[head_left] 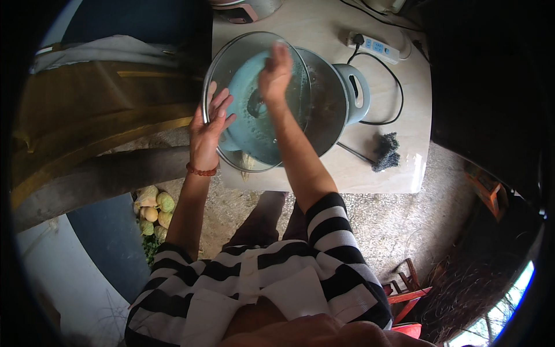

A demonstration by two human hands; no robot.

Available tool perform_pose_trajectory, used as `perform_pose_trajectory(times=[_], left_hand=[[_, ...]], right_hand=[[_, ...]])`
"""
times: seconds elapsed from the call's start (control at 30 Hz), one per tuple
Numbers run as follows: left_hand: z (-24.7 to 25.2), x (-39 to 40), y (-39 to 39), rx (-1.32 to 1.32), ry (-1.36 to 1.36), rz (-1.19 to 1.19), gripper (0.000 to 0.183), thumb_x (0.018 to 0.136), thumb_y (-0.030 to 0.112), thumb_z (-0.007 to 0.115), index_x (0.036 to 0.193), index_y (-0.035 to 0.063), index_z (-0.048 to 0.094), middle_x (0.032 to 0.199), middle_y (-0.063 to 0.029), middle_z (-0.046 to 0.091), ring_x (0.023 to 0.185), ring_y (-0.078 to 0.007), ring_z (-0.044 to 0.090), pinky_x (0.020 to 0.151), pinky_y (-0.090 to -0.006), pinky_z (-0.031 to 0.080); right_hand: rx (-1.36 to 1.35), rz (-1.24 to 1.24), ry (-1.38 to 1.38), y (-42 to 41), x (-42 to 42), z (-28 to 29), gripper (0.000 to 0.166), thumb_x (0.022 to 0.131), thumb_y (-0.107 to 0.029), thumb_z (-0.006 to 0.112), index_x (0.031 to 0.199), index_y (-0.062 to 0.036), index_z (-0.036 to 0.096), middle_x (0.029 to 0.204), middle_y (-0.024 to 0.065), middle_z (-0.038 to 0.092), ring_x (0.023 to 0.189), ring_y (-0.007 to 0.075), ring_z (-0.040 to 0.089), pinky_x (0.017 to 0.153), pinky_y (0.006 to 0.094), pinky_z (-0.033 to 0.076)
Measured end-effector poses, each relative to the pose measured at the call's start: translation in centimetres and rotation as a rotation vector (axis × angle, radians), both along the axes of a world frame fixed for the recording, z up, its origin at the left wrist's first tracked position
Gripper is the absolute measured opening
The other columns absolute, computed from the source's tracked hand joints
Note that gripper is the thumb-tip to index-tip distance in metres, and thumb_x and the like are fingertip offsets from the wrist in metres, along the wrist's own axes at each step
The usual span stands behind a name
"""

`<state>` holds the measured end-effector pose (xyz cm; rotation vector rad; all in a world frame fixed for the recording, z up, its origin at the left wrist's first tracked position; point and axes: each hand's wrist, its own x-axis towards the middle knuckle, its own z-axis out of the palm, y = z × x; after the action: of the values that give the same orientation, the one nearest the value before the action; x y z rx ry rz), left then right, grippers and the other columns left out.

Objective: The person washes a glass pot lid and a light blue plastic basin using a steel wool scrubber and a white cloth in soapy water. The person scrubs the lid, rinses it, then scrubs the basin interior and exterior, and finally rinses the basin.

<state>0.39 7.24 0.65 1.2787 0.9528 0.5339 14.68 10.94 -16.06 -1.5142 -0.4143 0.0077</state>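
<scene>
A round glass lid point(289, 130) with a metal rim is held over the left part of a light-blue pot point(321, 108). My left hand point(212, 117) grips the lid's left rim, with a beaded bracelet on that wrist. Against the lid's upper right area lies my right hand point(276, 71), its fingers blurred by motion, so whether anything is in them is unclear. Bubbles or drops show on and through the glass. The pot's right handle point(359, 93) points away from the lid. To the pot's lower right, a dark mesh scourer point(386, 152) with a thin handle rests on the table.
The light table point(403, 173) carries a white power strip point(375, 47) with a black plug, and a black cord point(402, 97) loops beside the pot. An appliance point(247, 11) stands at the back. Several pale vegetables point(156, 208) lie on the floor at left.
</scene>
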Motion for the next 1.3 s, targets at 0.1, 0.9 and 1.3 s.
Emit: perform_pose_trajectory(times=[0.1, 0.9, 1.3], left_hand=[[-0.6, -0.8, 0.2, 0.016, -0.041, 0.012, 0.057, 0.096, 0.012, 0.048, 0.146, 0.0047, 0.023, 0.142, -0.0174, 0.04, 0.131, -0.0282, 0.041, 0.103, -0.044, 0.038], [-2.4, -1.3, 1.0, -0.155, -0.196, 0.026, 0.068, 0.094, 0.032, 0.054, 0.148, 0.0105, 0.019, 0.149, -0.0181, 0.027, 0.138, -0.031, 0.026, 0.107, -0.0513, 0.029], [-2.0, 0.4, -0.5, -0.35, -0.29, 0.189, 0.071, 0.092, 0.064, 0.03, 0.145, 0.0169, 0.027, 0.149, -0.0093, 0.032, 0.139, -0.0253, 0.023, 0.109, -0.0491, 0.023]], right_hand=[[0.098, 0.367, -0.18, -2.4, -3.4, 7.2, 0.059, 0.07, 0.015, 0.049, 0.127, 0.0018, 0.052, 0.132, 0.0252, 0.049, 0.126, 0.0393, 0.044, 0.108, 0.0441, 0.032], [-0.191, 0.195, -0.163, -4.4, 1.3, -0.2, 0.022, 0.084, -0.002, 0.047, 0.094, -0.0066, 0.067, 0.09, 0.0115, 0.064, 0.079, 0.0271, 0.063, 0.074, 0.0354, 0.051], [-0.21, 0.808, -0.109, -19.2, -8.6, 12.2, 0.042, 0.072, 0.001, 0.072, 0.111, -0.0045, 0.057, 0.116, 0.0184, 0.054, 0.099, 0.0346, 0.056, 0.081, 0.0358, 0.049]])
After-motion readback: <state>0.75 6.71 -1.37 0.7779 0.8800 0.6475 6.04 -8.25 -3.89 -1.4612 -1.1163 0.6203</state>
